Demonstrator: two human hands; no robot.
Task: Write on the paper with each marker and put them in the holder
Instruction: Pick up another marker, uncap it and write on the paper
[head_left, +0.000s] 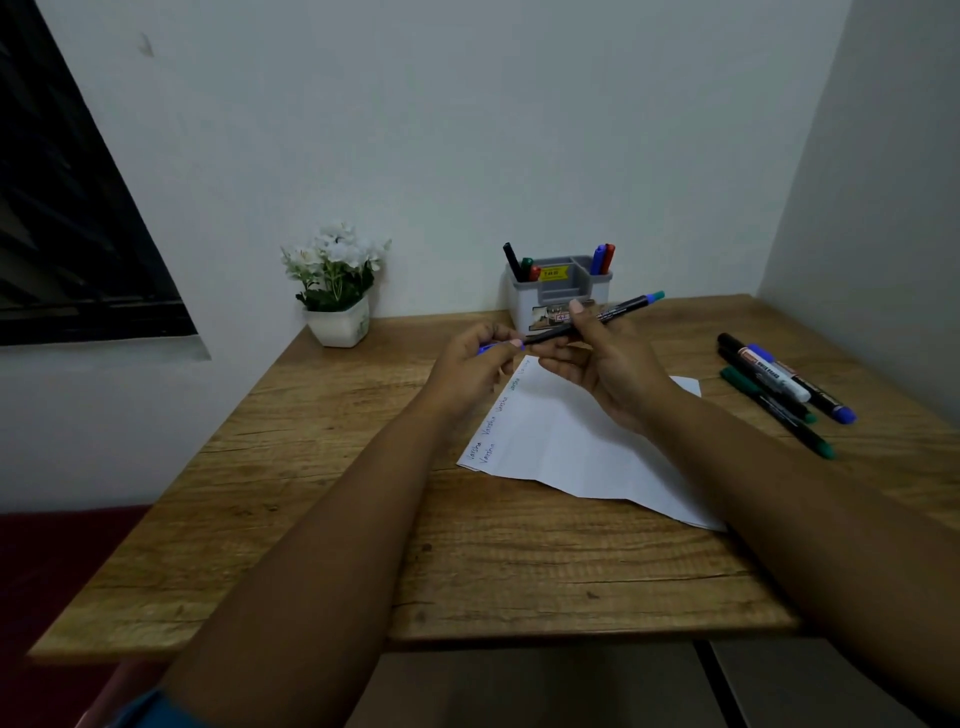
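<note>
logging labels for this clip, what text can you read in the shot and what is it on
"Varsha", handwritten several times down the paper.
"WHITE BOARD", roughly, on the white marker; blurred.
Yellow sticker and label on the holder: too blurred.
Print on the marker held in both hands: too small.

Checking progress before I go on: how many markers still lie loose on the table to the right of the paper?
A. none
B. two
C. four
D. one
C: four markers lie side by side on the table right of the paper; another is held in both hands.
</note>
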